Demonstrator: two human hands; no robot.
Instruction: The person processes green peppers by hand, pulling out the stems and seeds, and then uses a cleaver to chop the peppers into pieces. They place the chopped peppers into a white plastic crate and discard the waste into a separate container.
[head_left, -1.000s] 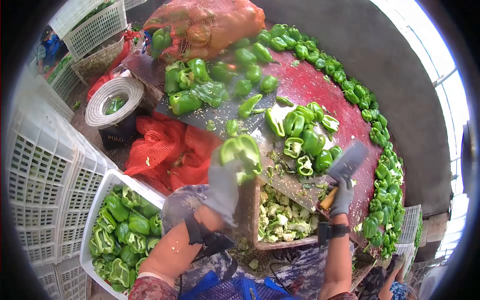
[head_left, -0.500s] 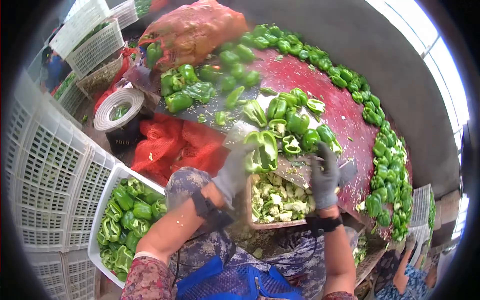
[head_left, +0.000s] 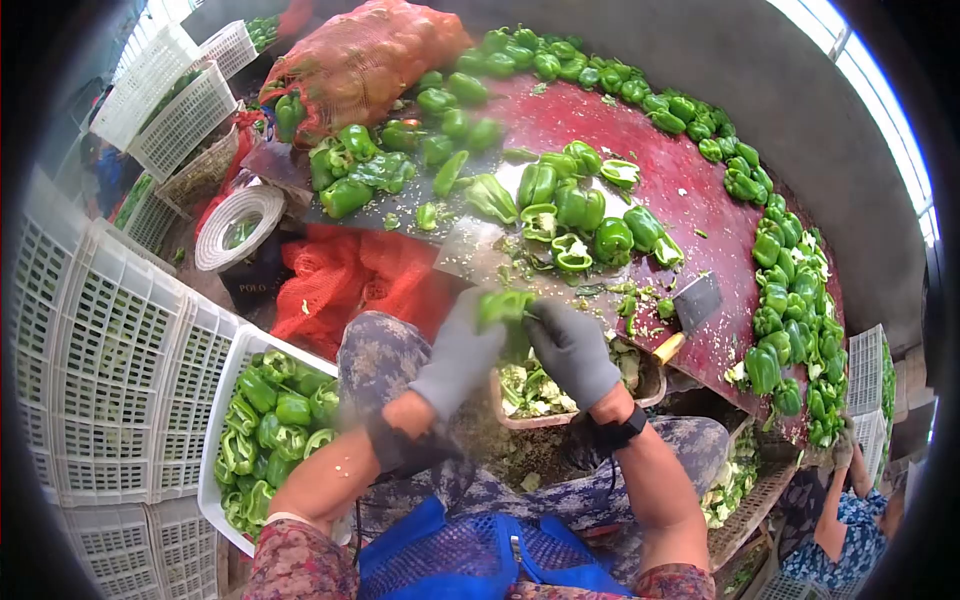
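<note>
Both hands wear grey gloves and meet over a crate of pepper scraps. A green bell pepper, smeared by motion, is between them. My left hand is closed on its left side. The fingers of my right hand are closed at its right edge. Below them, the crate holds pale cores and trimmings. On the red tabletop, to the right of my right hand, lies a cleaver with a yellow handle. Cut and whole bell peppers are piled just beyond my hands.
A white crate of green peppers stands at my left, beside stacked white crates. Red mesh lies near my left knee. A full mesh sack sits at the back. Peppers line the table's far edge. Another person is at right.
My right hand has moved left, away from beside the cleaver, to the pepper. My left hand has brought the pepper lower and nearer. The view has shifted slightly.
</note>
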